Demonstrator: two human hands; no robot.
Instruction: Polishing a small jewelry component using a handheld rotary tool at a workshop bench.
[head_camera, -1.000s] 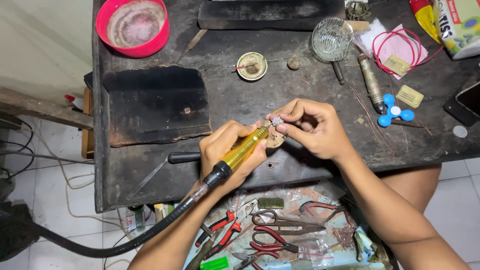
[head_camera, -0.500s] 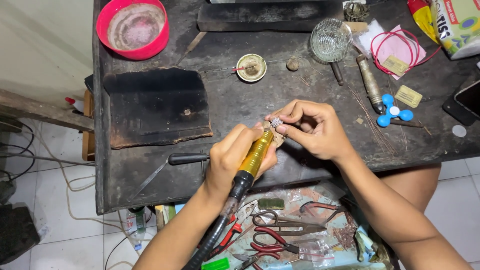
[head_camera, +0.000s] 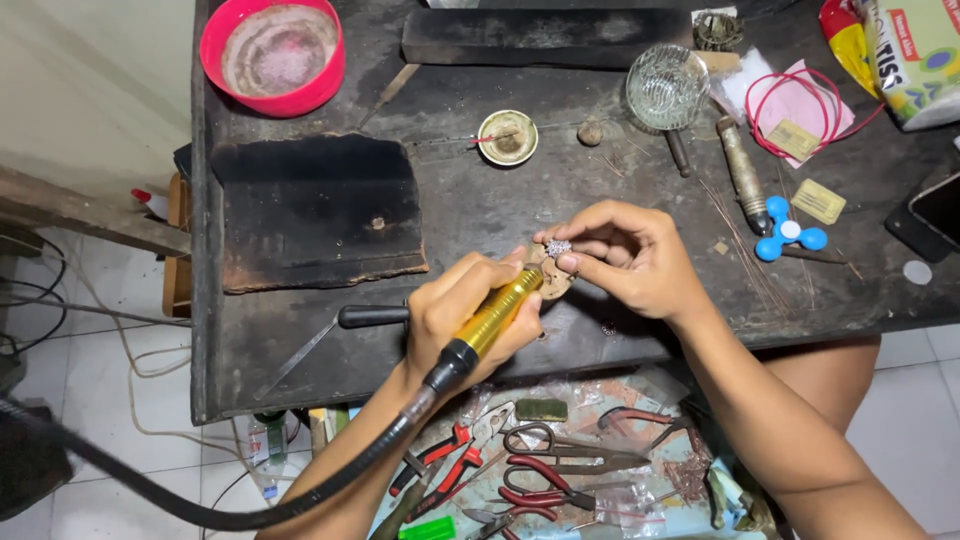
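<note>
Gold rotary handpiece (head_camera: 497, 318) gripped in left hand (head_camera: 470, 315), right hand (head_camera: 630, 255) pinching sparkly jewel (head_camera: 558, 247); white-green carton (head_camera: 915, 55) top right

handpiece (head_camera: 497, 318): gold, black hose | bowl (head_camera: 272, 52): pink-red | spinner (head_camera: 789, 232): blue, white hub | worktop (head_camera: 480, 210): dark, blackened | pliers (head_camera: 445, 468): red handles

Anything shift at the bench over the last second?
The left hand swung the gold rotary handpiece from a shallow slant to steeper, its black hose now trailing toward the person. The grip stayed the same. The right hand still pinches the small sparkling piece against the tip; the bench things lie as before.
</note>
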